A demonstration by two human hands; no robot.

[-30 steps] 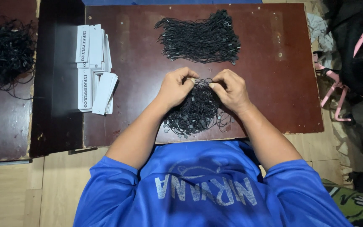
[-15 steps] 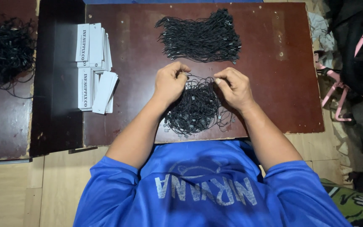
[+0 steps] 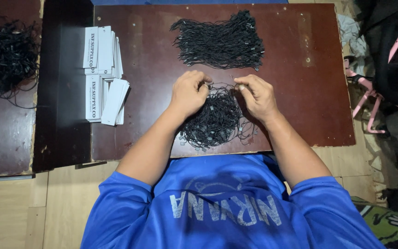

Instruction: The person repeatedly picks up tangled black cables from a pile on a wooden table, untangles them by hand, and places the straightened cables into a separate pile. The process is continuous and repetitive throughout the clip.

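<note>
On the near worktop (image 3: 300, 92), both hands (image 3: 189, 92) (image 3: 259, 96) pinch one cord from the light, limp, tangle-prone cord pile (image 3: 215, 121), best taken by its ends.

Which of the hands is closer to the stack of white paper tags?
The left. The left hand is just right of the white tags, across bare tabletop, while the right hand is farther right, beyond the tangled pile of black strings.

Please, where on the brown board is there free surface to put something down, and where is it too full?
Free: the right part of the brown board, beside the right hand, and the strip between the white tag stacks and the left hand. Crowded: the middle, where the far string bundle and the near string pile lie under the hands.
</note>
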